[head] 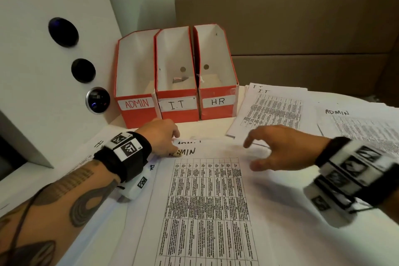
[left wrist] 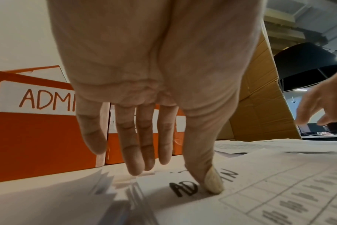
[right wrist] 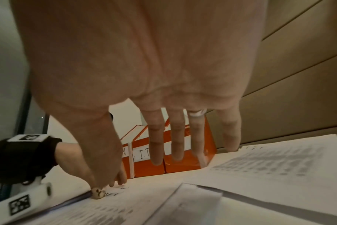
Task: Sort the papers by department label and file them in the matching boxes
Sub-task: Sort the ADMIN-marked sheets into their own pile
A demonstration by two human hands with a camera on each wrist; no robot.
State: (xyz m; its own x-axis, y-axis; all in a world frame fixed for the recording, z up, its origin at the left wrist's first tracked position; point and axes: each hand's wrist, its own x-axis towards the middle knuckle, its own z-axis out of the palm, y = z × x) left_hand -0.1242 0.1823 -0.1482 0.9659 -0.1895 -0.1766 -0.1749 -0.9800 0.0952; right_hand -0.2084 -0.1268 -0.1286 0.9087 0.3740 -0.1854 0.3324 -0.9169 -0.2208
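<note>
Three orange file boxes stand at the back: ADMIN (head: pixel 136 103), I.T (head: pixel 178 104) and HR (head: pixel 218 101). A printed sheet marked ADMIN (head: pixel 211 201) tops the stack in front of me. My left hand (head: pixel 174 147) rests at its top edge, fingers straight, and the thumb (left wrist: pixel 212 184) presses on the handwritten label. The ADMIN box (left wrist: pixel 38 137) is just beyond those fingers. My right hand (head: pixel 269 153) hovers over the sheet's upper right with fingers spread, holding nothing. In the right wrist view the right hand (right wrist: pixel 137 167) hangs above the papers, facing the I.T box (right wrist: pixel 150 170).
An I.T-marked stack (head: pixel 274 112) lies right of the boxes, and another ADMIN-marked stack (head: pixel 356 127) lies at the far right. More sheets lie under my left forearm. A white panel (head: pixel 32 49) with dark round lenses stands on the left. Cardboard (head: pixel 302 28) walls the back.
</note>
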